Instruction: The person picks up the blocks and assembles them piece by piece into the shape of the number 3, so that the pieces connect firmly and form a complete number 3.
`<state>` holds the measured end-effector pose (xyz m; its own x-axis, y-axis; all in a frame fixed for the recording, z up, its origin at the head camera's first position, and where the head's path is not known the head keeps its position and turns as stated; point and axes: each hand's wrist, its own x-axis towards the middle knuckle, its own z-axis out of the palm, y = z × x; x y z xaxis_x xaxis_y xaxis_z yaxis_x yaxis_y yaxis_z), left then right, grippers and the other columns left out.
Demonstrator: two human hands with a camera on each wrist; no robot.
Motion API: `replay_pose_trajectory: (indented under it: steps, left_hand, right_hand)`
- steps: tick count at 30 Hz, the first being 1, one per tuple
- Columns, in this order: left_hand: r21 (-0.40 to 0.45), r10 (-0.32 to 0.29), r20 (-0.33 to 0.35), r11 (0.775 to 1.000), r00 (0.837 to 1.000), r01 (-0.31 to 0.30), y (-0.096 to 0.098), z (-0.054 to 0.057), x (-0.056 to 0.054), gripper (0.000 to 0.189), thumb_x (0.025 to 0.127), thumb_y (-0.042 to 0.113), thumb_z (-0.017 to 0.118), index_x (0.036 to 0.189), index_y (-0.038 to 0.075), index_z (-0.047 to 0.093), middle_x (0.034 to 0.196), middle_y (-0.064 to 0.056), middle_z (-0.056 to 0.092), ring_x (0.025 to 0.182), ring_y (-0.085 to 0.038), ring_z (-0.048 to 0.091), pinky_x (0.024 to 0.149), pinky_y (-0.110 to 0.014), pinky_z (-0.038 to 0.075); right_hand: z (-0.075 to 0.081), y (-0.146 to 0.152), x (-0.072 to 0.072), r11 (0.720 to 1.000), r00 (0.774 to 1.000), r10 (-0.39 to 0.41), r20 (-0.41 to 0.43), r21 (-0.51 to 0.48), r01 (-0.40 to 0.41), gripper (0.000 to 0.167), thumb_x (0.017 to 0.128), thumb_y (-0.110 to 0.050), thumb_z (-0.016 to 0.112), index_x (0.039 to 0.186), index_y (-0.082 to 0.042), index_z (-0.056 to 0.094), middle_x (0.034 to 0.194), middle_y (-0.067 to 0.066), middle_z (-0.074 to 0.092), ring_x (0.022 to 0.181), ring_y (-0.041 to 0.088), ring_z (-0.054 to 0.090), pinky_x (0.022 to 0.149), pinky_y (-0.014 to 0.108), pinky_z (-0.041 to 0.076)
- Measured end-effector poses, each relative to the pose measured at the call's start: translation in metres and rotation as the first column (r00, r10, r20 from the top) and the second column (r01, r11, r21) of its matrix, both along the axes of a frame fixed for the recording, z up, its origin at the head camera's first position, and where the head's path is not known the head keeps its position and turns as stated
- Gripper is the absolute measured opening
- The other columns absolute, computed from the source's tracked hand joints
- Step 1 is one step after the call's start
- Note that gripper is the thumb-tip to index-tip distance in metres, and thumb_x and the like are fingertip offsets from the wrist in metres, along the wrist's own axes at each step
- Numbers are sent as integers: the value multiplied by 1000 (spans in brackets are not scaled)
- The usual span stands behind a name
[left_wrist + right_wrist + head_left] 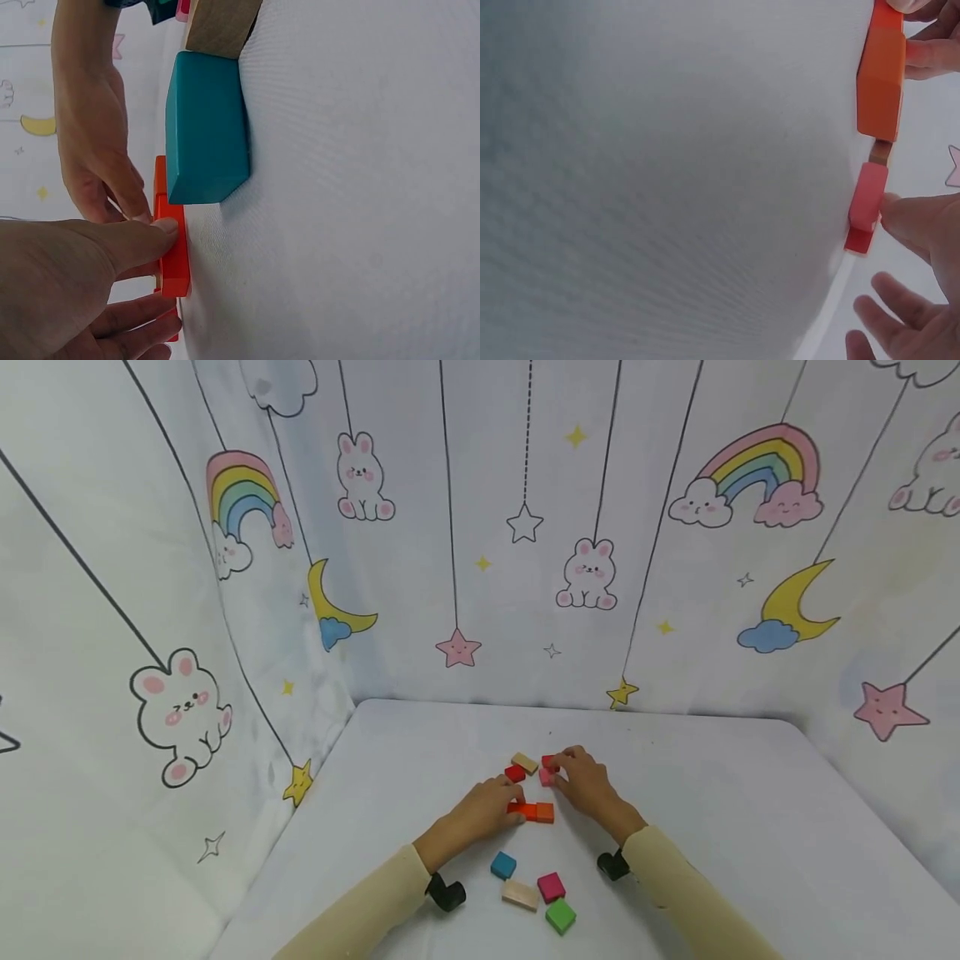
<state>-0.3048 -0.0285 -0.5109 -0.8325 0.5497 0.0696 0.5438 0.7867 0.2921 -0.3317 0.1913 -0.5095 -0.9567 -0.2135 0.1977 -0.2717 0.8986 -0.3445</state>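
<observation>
Toward the middle of the white table, my left hand (487, 810) grips a red-orange block (528, 811). Its thumb lies on the near face in the left wrist view, with fingers reaching behind. An orange block (545, 812) stands end to end with it on the right. Farther back, the thumb of my right hand (588, 785) touches a pink block (546, 777). The other visible fingers are spread apart in the right wrist view. A red block (550, 762) sits just behind the pink one. Left of them lie another red block (514, 773) and a plain wooden block (525, 763).
Nearer the body, between the forearms, are a blue block (503, 865), a wooden block (520, 895), a magenta block (551, 887) and a green block (560, 916). A cloth wall (495, 585) with cartoon drawings rises behind the table (720, 810).
</observation>
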Motion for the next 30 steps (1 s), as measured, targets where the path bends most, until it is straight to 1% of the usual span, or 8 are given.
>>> replay_pose_trajectory:
  steps: [3, 6, 9, 12, 15, 19, 24, 30]
  left_hand:
    - [-8, -3, 5, 1000, 1000, 3, 0, -2, -1, 25, 96, 36, 79, 114, 21, 74, 123, -3, 69, 109, -19, 64, 97, -39, 56]
    - [-17, -9, 1, 1000, 1000, 9, 0, -4, -1, 25, 96, 37, 79, 115, 21, 74, 123, -3, 69, 110, -19, 65, 98, -41, 55]
    - [-14, -8, -4, 1000, 1000, 8, 0, -5, -2, 25, 96, 37, 79, 114, 21, 74, 124, -3, 70, 110, -20, 65, 98, -42, 55]
    - [-8, -8, -8, 1000, 1000, 7, 0, -5, -2, 25, 96, 37, 79, 114, 21, 74, 123, -3, 69, 109, -19, 65, 97, -41, 56]
    - [-4, -11, -10, 1000, 1000, 11, -1, -4, -3, 25, 96, 37, 79, 115, 21, 74, 123, -3, 69, 109, -19, 65, 97, -39, 56]
    - [-1, -15, -13, 1000, 1000, 15, -1, -4, -2, 25, 96, 36, 79, 114, 20, 74, 122, -3, 70, 108, -18, 65, 96, -38, 56]
    - [-7, -13, -16, 1000, 1000, 13, -1, 0, 0, 25, 96, 36, 79, 114, 20, 75, 121, -4, 70, 107, -18, 65, 95, -38, 56]
    - [-4, -11, -5, 1000, 1000, 11, 0, 1, 2, 24, 96, 35, 79, 114, 19, 75, 121, -4, 69, 107, -19, 64, 95, -39, 56]
  right_hand:
    - [0, -1, 0, 1000, 1000, 10, 7, 7, -10, 32, 97, -15, 77, 129, -11, 73, 131, 23, 61, 118, 42, 61, 98, 67, 50]
    - [1, -1, 2, 1000, 1000, 18, 12, 11, -18, 32, 97, -15, 78, 128, -12, 74, 132, 24, 61, 118, 43, 61, 96, 68, 50]
    - [1, -2, 3, 1000, 999, 23, 27, -10, -23, 32, 97, -17, 78, 127, -12, 74, 132, 24, 60, 119, 42, 60, 97, 67, 50]
    - [2, 0, 4, 999, 998, 31, 50, -33, -29, 30, 97, -19, 78, 126, -13, 73, 132, 23, 60, 121, 40, 59, 97, 69, 49]
    - [4, 2, 4, 998, 995, 34, 96, -54, -29, 25, 97, -21, 78, 121, -15, 74, 135, 22, 58, 126, 40, 56, 98, 72, 47]
    - [4, 6, 3, 997, 989, 22, 149, -78, -10, 18, 98, -22, 77, 115, -17, 75, 139, 22, 56, 131, 40, 53, 100, 74, 44]
    - [1, 8, 2, 996, 986, 4, 166, -85, 10, 16, 100, -20, 75, 115, -16, 74, 138, 22, 57, 132, 40, 53, 102, 74, 44]
    - [6, 10, 6, 997, 980, 31, 197, -79, -15, 14, 99, -19, 75, 113, -16, 75, 138, 22, 58, 131, 41, 53, 102, 75, 43]
